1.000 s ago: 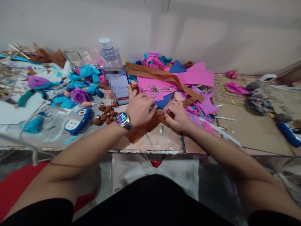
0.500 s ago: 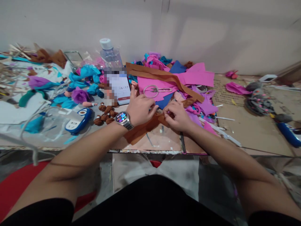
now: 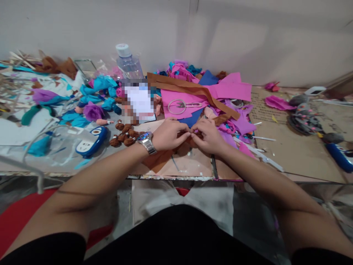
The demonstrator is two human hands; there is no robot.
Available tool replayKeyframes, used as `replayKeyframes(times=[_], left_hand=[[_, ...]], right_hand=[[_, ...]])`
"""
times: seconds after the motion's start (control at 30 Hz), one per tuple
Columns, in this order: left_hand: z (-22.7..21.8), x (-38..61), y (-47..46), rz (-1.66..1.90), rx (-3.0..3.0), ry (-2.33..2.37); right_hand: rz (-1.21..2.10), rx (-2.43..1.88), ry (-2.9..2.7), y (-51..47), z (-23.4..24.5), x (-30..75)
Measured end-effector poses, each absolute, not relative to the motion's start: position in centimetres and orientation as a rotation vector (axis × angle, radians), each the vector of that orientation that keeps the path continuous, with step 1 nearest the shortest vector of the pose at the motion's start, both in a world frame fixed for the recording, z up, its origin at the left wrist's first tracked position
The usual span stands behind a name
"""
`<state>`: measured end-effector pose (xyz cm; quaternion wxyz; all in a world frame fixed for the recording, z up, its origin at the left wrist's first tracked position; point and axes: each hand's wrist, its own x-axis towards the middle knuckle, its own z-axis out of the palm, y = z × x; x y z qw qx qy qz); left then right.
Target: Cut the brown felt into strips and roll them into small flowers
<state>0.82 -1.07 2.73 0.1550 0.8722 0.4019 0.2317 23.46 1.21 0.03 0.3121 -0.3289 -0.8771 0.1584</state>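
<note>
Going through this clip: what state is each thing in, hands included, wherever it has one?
Left hand: fingers pinched on brown paper
Right hand: fingers pinched on it too
Brown paper: gathered at the fingers, lower part spread
Snips: lying on pink paper
Bottle: upright, capped
Phone: screen lit, contents pixelated
Watch: worn, display lit

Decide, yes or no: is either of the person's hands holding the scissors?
No, the scissors lie on pink paper, apart from both the left hand and the right hand.
</note>
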Motion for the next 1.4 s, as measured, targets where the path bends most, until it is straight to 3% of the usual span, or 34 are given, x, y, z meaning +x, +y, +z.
replayKeyframes(times=[1.4], left_hand=[[2.91, 0.15, -0.80, 0.399, 2.636, 1.283]], right_hand=[[0.366, -0.862, -2.347, 1.26, 0.15, 23.76]])
